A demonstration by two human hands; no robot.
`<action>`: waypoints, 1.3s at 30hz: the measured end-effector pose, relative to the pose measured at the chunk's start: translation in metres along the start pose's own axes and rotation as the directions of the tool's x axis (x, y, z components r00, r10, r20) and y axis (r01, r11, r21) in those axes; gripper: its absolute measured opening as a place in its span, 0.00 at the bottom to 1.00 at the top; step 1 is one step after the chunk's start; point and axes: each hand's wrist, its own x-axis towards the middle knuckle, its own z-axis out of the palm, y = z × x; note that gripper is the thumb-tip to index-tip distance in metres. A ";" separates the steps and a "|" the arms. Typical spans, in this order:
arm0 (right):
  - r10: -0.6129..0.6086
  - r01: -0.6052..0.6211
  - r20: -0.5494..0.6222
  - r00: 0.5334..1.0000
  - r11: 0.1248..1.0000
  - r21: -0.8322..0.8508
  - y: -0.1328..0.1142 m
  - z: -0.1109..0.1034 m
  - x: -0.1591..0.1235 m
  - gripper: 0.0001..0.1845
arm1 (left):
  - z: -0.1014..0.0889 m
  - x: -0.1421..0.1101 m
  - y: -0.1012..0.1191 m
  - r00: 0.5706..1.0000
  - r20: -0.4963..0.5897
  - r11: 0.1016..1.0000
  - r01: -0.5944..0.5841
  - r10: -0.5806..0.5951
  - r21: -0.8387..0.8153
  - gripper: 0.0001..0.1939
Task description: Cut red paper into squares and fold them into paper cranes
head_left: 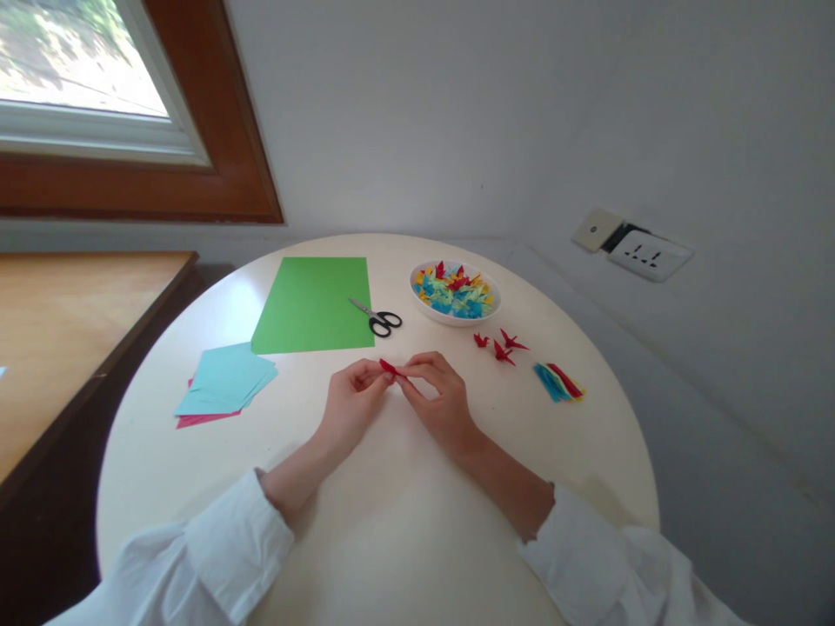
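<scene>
A small piece of folded red paper is held between my two hands over the middle of the round table. My left hand pinches its left side between thumb and fingers. From the other side, the thumb and forefinger of my right hand grip it too. Fingertips hide part of the paper, so its exact folded form is unclear. Three red paper cranes lie beyond my right hand. Just past my hands, scissors with black handles rest partly on a green sheet of paper.
A white bowl full of colourful paper cranes stands at the back of the white table. Folded paper strips lie fanned out at the right. Light blue paper squares cover pink paper at the left. A wall socket is behind.
</scene>
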 end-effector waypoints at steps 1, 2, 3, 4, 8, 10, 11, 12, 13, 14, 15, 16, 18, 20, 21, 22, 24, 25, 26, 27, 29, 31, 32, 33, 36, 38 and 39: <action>-0.006 0.006 -0.004 1.000 1.000 -0.013 0.000 0.000 0.000 0.08 | 0.001 0.000 0.000 1.000 -0.006 1.000 0.013 -0.014 -0.020 0.05; -0.013 0.013 -0.004 1.000 1.000 -0.024 0.000 -0.001 0.000 0.08 | 0.001 -0.001 0.000 1.000 -0.011 0.999 0.025 -0.025 -0.034 0.05; -0.022 0.022 -0.003 1.000 0.999 -0.032 0.000 -0.001 0.000 0.09 | 0.002 -0.001 0.000 0.999 -0.015 0.998 0.033 -0.033 -0.046 0.06; -0.035 0.034 -0.001 0.999 0.999 -0.037 0.000 -0.001 0.000 0.09 | 0.002 -0.001 0.000 0.999 -0.017 0.998 0.038 -0.039 -0.053 0.06; -0.075 0.075 -0.013 0.997 0.996 -0.042 0.000 -0.001 0.000 0.09 | 0.003 -0.001 0.000 0.999 -0.028 0.997 0.037 -0.039 -0.065 0.07; -0.082 0.082 -0.018 0.996 0.996 -0.045 0.000 -0.001 0.000 0.09 | 0.003 -0.001 0.000 0.999 -0.031 0.997 0.035 -0.037 -0.071 0.07; -0.084 0.083 -0.016 0.996 0.995 -0.049 0.000 -0.001 0.000 0.09 | 0.003 -0.001 0.000 0.999 -0.033 0.997 0.035 -0.037 -0.075 0.07; -0.085 0.085 -0.014 0.996 0.995 -0.055 0.000 -0.001 0.000 0.09 | 0.003 -0.001 0.000 0.999 -0.035 0.996 0.037 -0.039 -0.079 0.07; -0.086 0.086 -0.010 0.996 0.994 -0.063 0.001 -0.001 0.000 0.09 | 0.003 -0.001 0.000 0.998 -0.039 0.996 0.040 -0.043 -0.083 0.07; -0.088 0.087 -0.004 0.996 0.994 -0.071 0.001 -0.001 -0.001 0.09 | 0.003 -0.002 0.000 0.998 -0.041 0.995 0.045 -0.049 -0.085 0.07; -0.090 0.090 0.003 0.996 0.993 -0.078 0.002 -0.001 -0.001 0.09 | 0.003 -0.002 0.000 0.997 -0.043 0.995 0.053 -0.056 -0.084 0.07; -0.092 0.093 0.010 0.996 0.992 -0.083 0.002 -0.002 -0.001 0.10 | 0.003 -0.002 0.000 0.997 -0.044 0.995 0.061 -0.065 -0.080 0.07; -0.101 0.102 0.021 0.995 0.991 -0.084 0.003 -0.002 -0.001 0.10 | 0.003 -0.002 -0.001 0.995 -0.048 0.994 0.080 -0.084 -0.072 0.07; -0.111 0.113 0.027 0.993 0.990 -0.083 0.003 -0.002 -0.001 0.09 | 0.003 -0.002 -0.002 0.994 -0.050 0.993 0.094 -0.098 -0.074 0.07; -0.110 0.113 0.030 0.993 0.990 -0.086 0.002 -0.002 -0.001 0.09 | 0.003 -0.002 -0.002 0.994 -0.049 0.992 0.096 -0.100 -0.079 0.07; -0.105 0.108 0.035 0.994 0.990 -0.091 0.002 -0.002 -0.001 0.09 | 0.003 -0.002 -0.002 0.994 -0.048 0.993 0.092 -0.096 -0.080 0.07; -0.075 0.080 0.049 0.996 0.991 -0.104 0.002 -0.001 0.000 0.08 | 0.003 -0.002 -0.003 0.996 -0.047 0.996 0.071 -0.074 -0.062 0.06; -0.054 0.060 0.058 0.997 0.992 -0.107 0.001 -0.001 0.000 0.07 | 0.003 -0.001 -0.004 0.997 -0.048 0.997 0.058 -0.060 -0.045 0.06; -0.032 0.039 0.067 0.997 0.994 -0.107 0.001 -0.001 0.000 0.07 | 0.002 -0.001 -0.004 0.998 -0.048 0.999 0.043 -0.044 -0.027 0.05; -0.010 0.017 0.074 0.997 0.995 -0.102 0.000 0.000 0.001 0.06 | 0.002 -0.001 -0.005 0.999 -0.046 1.000 0.028 -0.028 -0.010 0.05; 0.033 -0.025 0.083 0.996 0.995 -0.092 0.000 0.000 0.000 0.05 | 0.001 0.000 -0.005 0.999 -0.033 1.000 -0.002 0.003 0.019 0.06; 0.069 -0.061 0.086 0.994 0.994 -0.092 0.000 0.000 0.000 0.04 | 0.000 0.001 -0.006 0.999 -0.017 0.999 -0.026 0.027 0.044 0.06; 0.082 -0.074 0.085 0.993 0.993 -0.094 0.000 0.000 -0.001 0.04 | 0.000 0.001 -0.006 0.999 -0.012 0.998 -0.035 0.036 0.055 0.06; 0.093 -0.084 0.085 0.992 0.992 -0.096 0.000 0.001 -0.001 0.05 | 0.000 0.001 -0.006 0.999 -0.010 0.997 -0.042 0.042 0.064 0.07; 0.121 -0.114 0.089 0.989 0.990 -0.082 -0.001 0.001 0.000 0.05 | 0.000 0.001 -0.005 0.999 -0.011 0.995 -0.053 0.054 0.080 0.06; 0.137 -0.132 0.094 0.986 0.990 -0.058 -0.002 0.001 0.000 0.04 | 0.000 0.001 -0.005 0.998 -0.014 0.995 -0.055 0.057 0.083 0.06; 0.143 -0.139 0.098 0.985 0.989 -0.042 -0.002 0.002 0.001 0.03 | 0.000 0.001 -0.004 0.998 -0.014 0.995 -0.054 0.056 0.084 0.06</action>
